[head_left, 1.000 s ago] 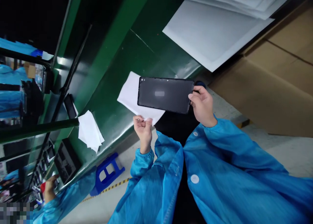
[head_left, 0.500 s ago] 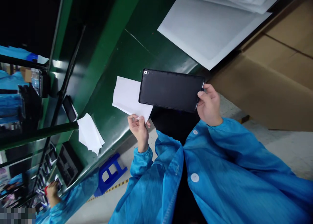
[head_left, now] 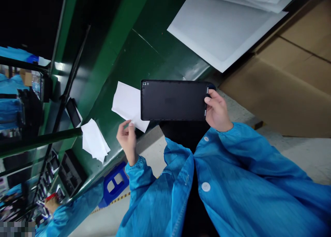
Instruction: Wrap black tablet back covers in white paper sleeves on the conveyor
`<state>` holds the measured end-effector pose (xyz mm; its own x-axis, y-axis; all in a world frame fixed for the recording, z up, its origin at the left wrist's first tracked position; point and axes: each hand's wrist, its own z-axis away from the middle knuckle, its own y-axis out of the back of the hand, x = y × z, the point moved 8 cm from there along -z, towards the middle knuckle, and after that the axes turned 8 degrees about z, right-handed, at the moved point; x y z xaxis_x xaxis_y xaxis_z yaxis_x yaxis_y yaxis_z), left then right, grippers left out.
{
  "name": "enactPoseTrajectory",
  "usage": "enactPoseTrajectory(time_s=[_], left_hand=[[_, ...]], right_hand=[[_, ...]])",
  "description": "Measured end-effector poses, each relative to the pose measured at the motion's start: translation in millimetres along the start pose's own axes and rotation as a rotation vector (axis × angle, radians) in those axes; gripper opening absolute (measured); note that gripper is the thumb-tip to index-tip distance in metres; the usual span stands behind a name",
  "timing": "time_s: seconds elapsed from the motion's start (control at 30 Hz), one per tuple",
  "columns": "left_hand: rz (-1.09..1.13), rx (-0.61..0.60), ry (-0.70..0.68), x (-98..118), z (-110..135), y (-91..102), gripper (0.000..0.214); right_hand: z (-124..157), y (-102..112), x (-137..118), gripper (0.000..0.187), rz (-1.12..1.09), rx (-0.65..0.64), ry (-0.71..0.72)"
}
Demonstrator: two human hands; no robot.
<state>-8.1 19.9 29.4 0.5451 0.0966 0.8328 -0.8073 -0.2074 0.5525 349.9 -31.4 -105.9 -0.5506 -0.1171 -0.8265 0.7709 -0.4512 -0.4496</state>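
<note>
My right hand [head_left: 218, 109] grips the right short edge of a black tablet back cover [head_left: 173, 101], thumb on the face towards me. The cover is nearly level, with a small square camera opening at its upper left corner. Partly behind its left end lies a white sheet of paper [head_left: 125, 101] over the green bench. My left hand [head_left: 126, 137] pinches the lower edge of this sheet between thumb and fingers. The sheet's right part is hidden by the cover.
White sheets or sleeves [head_left: 219, 27] lie stacked at the bench's upper right, beside cardboard boxes [head_left: 284, 89]. More white papers [head_left: 94, 140] and a dark tray [head_left: 72, 173] are at left. A blue stool [head_left: 113, 185] stands below, near a co-worker's sleeve [head_left: 80, 202].
The tablet back cover has shifted left and turned closer to level in my right hand. My left hand has moved left along the paper's edge, and the paper has shifted slightly left.
</note>
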Motion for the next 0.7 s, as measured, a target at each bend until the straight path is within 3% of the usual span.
enactPoseTrajectory(time_s=[0.1,0.2,0.3,0.43,0.53,0.7], left_hand=[[-0.251,0.119,-0.152,7,-33,29.1,0.027],[-0.447,0.104,-0.253,6,-75,40.7,0.021],[-0.524,0.042,-0.308,0,-120,36.5,0.044],[-0.518,-0.084,-0.216,-22,-170,13.7,0.063],[-0.445,-0.113,-0.215,-28,-187,2.9,0.063],[-0.345,-0.122,-0.152,-30,-192,7.0,0.055]], right_hand=[[1,-1,1,0.041,-0.053,-0.001,-0.017],[2,-2,1,0.038,-0.084,-0.01,-0.041],[3,-4,0,0.034,-0.091,-0.02,-0.053],[6,-2,-2,0.027,-0.113,0.004,-0.057],[9,3,-2,0.025,-0.128,0.033,-0.059],[11,10,3,0.022,-0.109,0.049,-0.067]])
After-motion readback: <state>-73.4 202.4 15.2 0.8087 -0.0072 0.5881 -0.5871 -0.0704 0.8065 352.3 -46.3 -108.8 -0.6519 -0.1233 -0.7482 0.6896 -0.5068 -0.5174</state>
